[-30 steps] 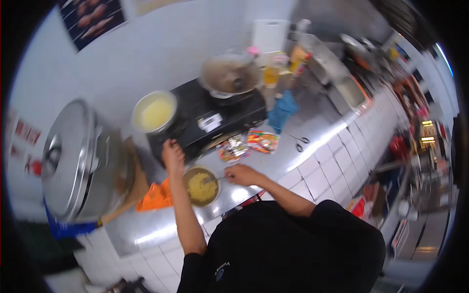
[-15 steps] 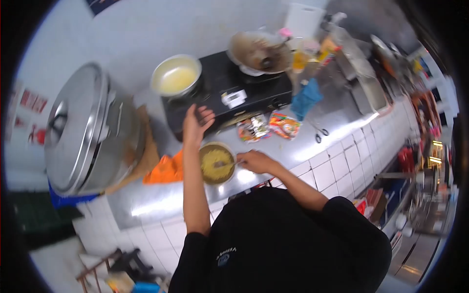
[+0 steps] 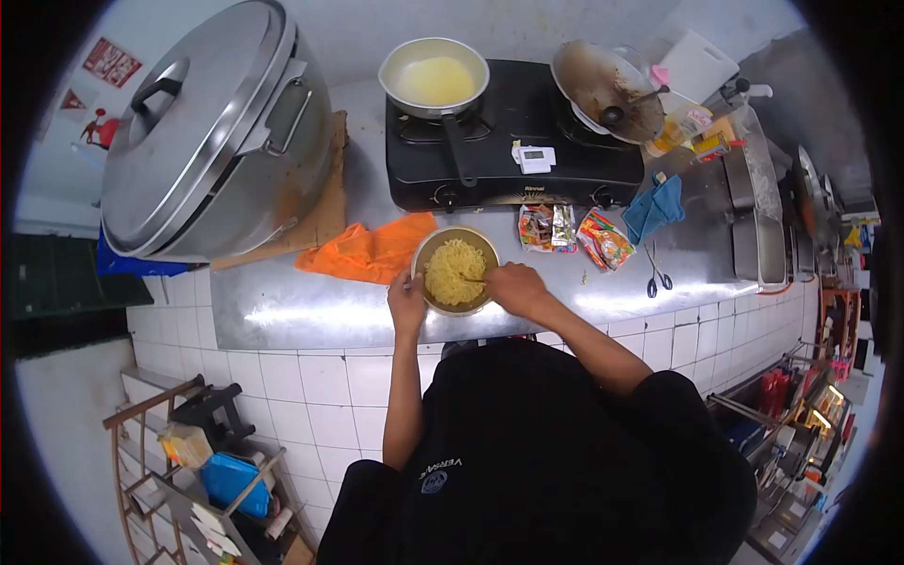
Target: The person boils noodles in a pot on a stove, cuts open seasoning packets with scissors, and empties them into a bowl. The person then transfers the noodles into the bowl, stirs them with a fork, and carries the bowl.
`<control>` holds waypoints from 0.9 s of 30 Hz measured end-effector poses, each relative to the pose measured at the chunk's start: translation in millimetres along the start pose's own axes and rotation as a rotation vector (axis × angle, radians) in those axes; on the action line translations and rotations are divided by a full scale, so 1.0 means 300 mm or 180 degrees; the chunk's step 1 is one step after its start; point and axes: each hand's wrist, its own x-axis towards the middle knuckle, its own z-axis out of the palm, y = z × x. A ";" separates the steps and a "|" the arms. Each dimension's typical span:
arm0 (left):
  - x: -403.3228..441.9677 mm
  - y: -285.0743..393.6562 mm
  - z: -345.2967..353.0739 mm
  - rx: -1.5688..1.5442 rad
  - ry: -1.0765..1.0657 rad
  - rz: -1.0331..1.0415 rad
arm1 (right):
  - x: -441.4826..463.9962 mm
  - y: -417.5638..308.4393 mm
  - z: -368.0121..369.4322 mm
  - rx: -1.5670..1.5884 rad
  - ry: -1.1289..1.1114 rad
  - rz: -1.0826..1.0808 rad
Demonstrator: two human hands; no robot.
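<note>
A metal bowl (image 3: 423,247) stands on the steel counter with yellow noodles (image 3: 454,270) inside. My left hand (image 3: 407,299) grips the bowl's left rim. At the bowl's right side, my right hand (image 3: 516,288) is closed around the handle of a utensil (image 3: 474,280) whose end sits in the noodles. An orange cloth (image 3: 369,250) lies just left of the bowl. Behind the bowl, a pan (image 3: 434,79) with yellow contents rests on the left burner of the black stove (image 3: 514,188).
A wok (image 3: 603,87) with a ladle is on the right burner. Opened packets (image 3: 605,241), scissors (image 3: 658,275) and a blue cloth (image 3: 653,209) lie right of the bowl. A large lidded pot (image 3: 240,160) stands at the left, a sink (image 3: 759,247) at the right.
My left hand has come down from near the pan's handle to the bowl's rim. My right hand still holds the utensil in the noodles. The view has shifted and turned.
</note>
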 end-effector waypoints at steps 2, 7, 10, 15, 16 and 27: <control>-0.003 -0.018 0.005 -0.0165 0.0031 0.0125 | 0.013 0.016 -0.053 0.0226 -0.0114 0.0291; -0.005 0.018 -0.001 -0.0563 -0.0150 -0.0096 | 0.032 -0.037 -0.030 0.0169 -0.0195 0.0113; -0.038 0.026 0.023 -0.0561 -0.0077 -0.0104 | 0.065 0.035 -0.016 0.0191 0.0194 0.0356; -0.028 0.043 0.023 -0.0404 0.0087 -0.0122 | 0.080 0.045 -0.028 0.0028 -0.0126 -0.0034; -0.030 0.027 0.036 -0.0468 0.0051 -0.0129 | 0.098 0.058 -0.018 0.0006 -0.0016 0.0043; -0.057 0.040 0.029 -0.0765 0.0101 -0.0390 | 0.111 0.037 -0.060 -0.0363 0.0150 -0.0424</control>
